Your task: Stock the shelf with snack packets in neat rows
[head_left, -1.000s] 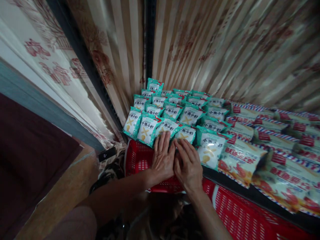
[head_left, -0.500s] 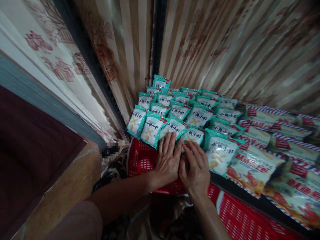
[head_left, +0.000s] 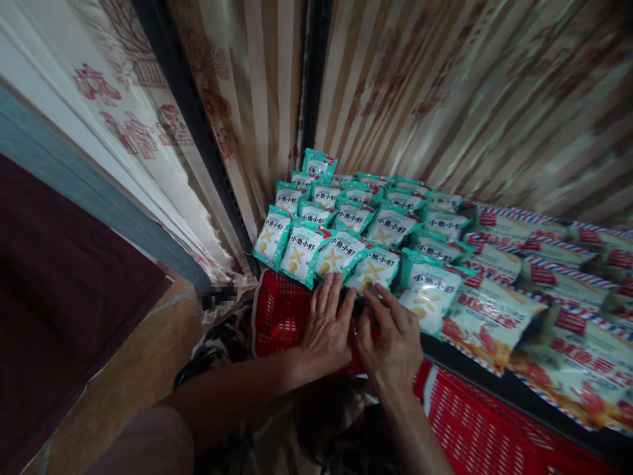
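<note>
Rows of teal-and-white snack packets [head_left: 301, 252] lean back in tiers on a dark shelf. My left hand [head_left: 327, 326] has its fingers outstretched, the tips at the lower edge of a front-row snack packet [head_left: 336, 253]. Close beside it, my right hand [head_left: 393, 340] is bent at the fingers but not closed. Its fingertips are at the bottom edge of the neighbouring snack packet [head_left: 378, 262]; whether they press on it I cannot tell. Neither hand grips anything. A larger teal packet [head_left: 429, 290] stands just right of my right hand.
Cream squid-snack bags [head_left: 489, 320] with striped edges fill the shelf's right side. Red plastic baskets [head_left: 279, 310] sit below the shelf front. Dark metal posts [head_left: 316, 72] and a striped curtain [head_left: 405, 86] stand behind. Purple cloth [head_left: 64, 316] hangs at left.
Both hands have drawn slightly back and down from the front-row packets, uncovering more of their fronts. My right hand has moved a little right, its fingers less pressed together.
</note>
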